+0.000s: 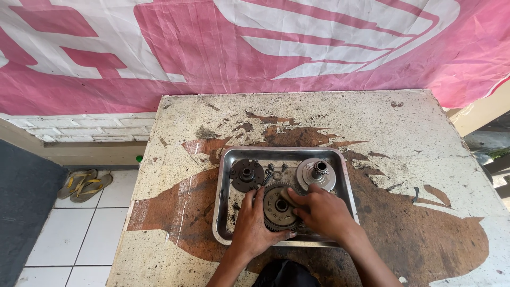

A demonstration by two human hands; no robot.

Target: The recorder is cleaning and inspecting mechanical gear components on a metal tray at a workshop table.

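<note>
A metal tray (225, 159) sits on a worn, peeling table (404, 154). Inside it lie a dark round clutch plate (246, 174) at the back left, a shiny metal hub with a centre shaft (316, 174) at the back right, and a large toothed gear (277, 208) at the front. My left hand (252, 226) grips the gear's left side. My right hand (321, 211) rests on the gear's right side, fingers pressing something small and brownish against its face. Small bolts and a washer (276, 172) lie between the parts.
A pink and white banner (255, 42) hangs behind the table. On the tiled floor at the left lies a pair of sandals (84, 184). A low white brick ledge (79, 127) runs under the banner.
</note>
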